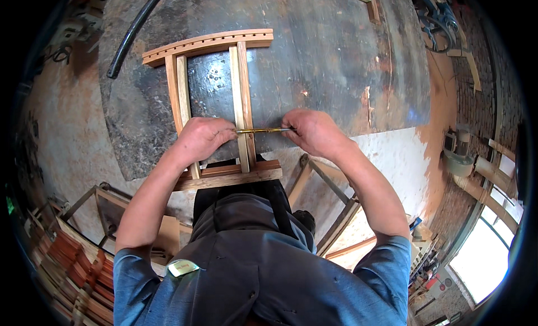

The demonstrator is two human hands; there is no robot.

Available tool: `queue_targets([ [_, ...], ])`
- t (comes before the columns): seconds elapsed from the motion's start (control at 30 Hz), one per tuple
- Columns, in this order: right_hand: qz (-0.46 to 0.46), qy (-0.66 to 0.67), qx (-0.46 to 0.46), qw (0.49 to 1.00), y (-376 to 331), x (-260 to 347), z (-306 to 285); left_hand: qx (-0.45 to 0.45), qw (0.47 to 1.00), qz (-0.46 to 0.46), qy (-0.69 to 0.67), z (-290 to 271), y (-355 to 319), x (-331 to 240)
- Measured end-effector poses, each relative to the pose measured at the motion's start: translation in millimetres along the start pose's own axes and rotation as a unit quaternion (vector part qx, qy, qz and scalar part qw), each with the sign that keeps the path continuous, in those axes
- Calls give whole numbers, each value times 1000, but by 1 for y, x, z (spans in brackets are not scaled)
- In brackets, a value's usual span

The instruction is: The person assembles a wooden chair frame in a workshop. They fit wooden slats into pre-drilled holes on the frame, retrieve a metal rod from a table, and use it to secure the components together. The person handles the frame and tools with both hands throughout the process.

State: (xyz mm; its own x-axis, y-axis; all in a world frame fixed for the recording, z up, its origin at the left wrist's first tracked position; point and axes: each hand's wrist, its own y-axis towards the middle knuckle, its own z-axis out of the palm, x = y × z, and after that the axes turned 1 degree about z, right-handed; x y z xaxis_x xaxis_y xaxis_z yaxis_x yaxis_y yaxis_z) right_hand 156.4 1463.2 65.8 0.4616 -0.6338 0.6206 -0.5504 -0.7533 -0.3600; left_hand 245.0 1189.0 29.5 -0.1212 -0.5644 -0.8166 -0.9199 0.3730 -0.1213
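Between my two hands runs a slim yellow, pen-like stick [262, 130] with a darker right end, held level. The closed fingertips of my left hand [206, 138] pinch its left end, and those of my right hand [315, 133] pinch the other. Its exact kind is too small to make out. Below it lies a wooden frame [242, 88] with paired uprights. A curved rail [207, 43] with a row of small dark holes forms the frame's far end. The near rail [230, 177] reaches past the table edge, close to my body.
The frame lies on a large dark, worn table [330, 68]. A black tube [134, 34] rests at the far left, and wooden pieces [373, 6] lie at the far right. Stacked timber [73, 264] stands low on the left; wooden framing [342, 225] is below the table's near side.
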Motion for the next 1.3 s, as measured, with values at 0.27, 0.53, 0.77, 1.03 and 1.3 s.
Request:
queue_targets([
  [0.27, -31, -25, 28, 999, -4, -8, 8, 0, 1000, -3, 11, -1, -8, -3],
  [0.53, 21, 17, 59, 998, -9, 10, -6, 10, 999, -28, -35, -2, -12, -13],
  [0.77, -21, 34, 39, 998, -10, 0, 6, 18, 997, -43, -56, 2, -18, -10],
  [1.03, -5, 13, 19, 1000, -7, 2, 12, 10, 995, -64, -72, 5, -18, -11],
  [1.3, -25, 38, 18, 999, -7, -11, 28, 0, 995, -70, -71, 5, -22, -9],
])
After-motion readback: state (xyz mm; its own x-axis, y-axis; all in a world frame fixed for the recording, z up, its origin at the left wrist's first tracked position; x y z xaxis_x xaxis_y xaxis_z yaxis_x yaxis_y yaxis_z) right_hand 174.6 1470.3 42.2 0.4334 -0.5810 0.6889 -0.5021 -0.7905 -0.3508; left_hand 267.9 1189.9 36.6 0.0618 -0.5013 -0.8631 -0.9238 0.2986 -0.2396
